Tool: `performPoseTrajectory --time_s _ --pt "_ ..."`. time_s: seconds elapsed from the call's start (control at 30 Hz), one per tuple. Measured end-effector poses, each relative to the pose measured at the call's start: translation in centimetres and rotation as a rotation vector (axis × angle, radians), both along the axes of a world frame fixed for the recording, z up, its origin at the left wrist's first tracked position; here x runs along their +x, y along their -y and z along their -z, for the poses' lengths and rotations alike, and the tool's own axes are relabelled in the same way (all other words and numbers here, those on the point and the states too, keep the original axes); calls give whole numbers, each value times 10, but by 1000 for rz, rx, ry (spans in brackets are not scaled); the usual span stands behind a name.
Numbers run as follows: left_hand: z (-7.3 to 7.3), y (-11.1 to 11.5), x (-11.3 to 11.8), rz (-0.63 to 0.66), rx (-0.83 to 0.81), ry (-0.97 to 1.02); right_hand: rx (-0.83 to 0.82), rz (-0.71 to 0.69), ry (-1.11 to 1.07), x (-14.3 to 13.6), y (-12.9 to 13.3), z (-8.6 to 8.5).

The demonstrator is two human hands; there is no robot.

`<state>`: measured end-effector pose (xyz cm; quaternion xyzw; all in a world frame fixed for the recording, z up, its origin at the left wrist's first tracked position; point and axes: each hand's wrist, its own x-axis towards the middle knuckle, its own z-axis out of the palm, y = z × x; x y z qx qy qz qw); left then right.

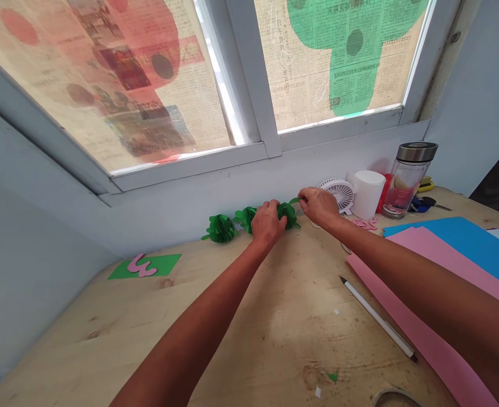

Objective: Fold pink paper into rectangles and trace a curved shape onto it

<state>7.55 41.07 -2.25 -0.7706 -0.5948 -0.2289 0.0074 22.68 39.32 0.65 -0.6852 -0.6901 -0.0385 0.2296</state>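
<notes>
Three fluffy green paper shapes stand in a row at the back of the wooden table, against the wall. The left one (pixel 220 229) is untouched. Between the middle one (pixel 245 219) and the right one (pixel 288 215) is my left hand (pixel 269 224), its fingers curled down over their edges and its thumb against the right one. My right hand (pixel 317 206) pinches a green paper strip (pixel 294 200) that sticks out from the right one. Part of the middle shape is hidden behind my left hand.
Pink cut-outs on green paper (pixel 164 265) lie left. On the right are a small fan (pixel 338 195), a white roll (pixel 366 195), a glass bottle (pixel 406 181), blue sheets (pixel 461 243), pink sheets (pixel 423 249) and a white pen (pixel 377 316).
</notes>
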Motion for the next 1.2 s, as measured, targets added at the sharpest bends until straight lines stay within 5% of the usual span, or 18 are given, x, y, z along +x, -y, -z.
performPoseTrajectory --time_s 1.2 --pt "4 1 -8 62 -6 12 -28 -19 14 -7 5 4"
